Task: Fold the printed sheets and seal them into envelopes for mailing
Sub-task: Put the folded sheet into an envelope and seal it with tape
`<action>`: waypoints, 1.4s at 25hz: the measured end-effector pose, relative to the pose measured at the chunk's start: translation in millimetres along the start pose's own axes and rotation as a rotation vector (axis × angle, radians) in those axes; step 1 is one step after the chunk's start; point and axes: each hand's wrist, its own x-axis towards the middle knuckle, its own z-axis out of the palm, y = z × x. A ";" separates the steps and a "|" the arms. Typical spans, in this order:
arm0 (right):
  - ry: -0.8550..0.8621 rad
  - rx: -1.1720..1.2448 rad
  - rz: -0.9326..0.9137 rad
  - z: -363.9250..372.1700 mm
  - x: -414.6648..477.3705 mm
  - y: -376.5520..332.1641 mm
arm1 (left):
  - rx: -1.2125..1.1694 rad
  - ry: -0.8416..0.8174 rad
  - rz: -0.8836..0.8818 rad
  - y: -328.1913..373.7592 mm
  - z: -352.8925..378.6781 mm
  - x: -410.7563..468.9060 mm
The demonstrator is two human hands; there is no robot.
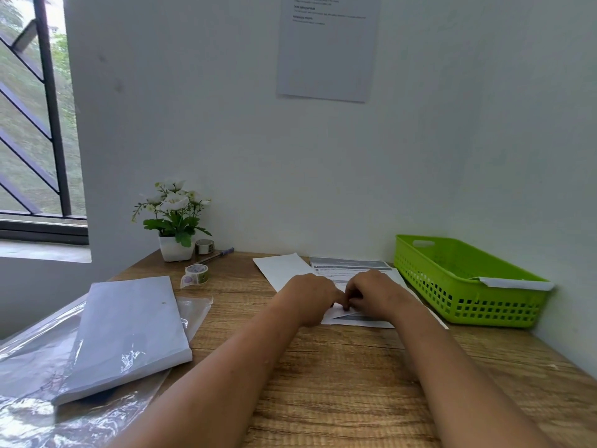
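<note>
Fingers [340, 297], left hand [310, 299] and right hand [374, 294], seemingly pinch sheet [357, 323].

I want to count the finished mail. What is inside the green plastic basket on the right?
One white paper piece, perhaps an envelope, lies inside the green perforated plastic basket near its right end. The near wall covers the floor, so more could lie there unseen.
</note>
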 end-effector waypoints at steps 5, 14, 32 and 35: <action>-0.004 0.150 0.171 1.9 4.7 5.1 | 0.034 -0.010 -0.044 -0.1 6.4 6.4; -0.107 0.536 0.596 3.9 10.9 -2.2 | -0.019 0.031 -0.084 9.0 7.0 6.9; 0.057 1.291 0.439 -24.2 -3.0 -17.3 | 0.162 0.390 -0.182 19.4 -24.0 0.8; 0.075 1.415 0.375 -24.3 -4.5 -16.3 | -0.066 0.828 -0.241 -1.4 -37.5 -5.6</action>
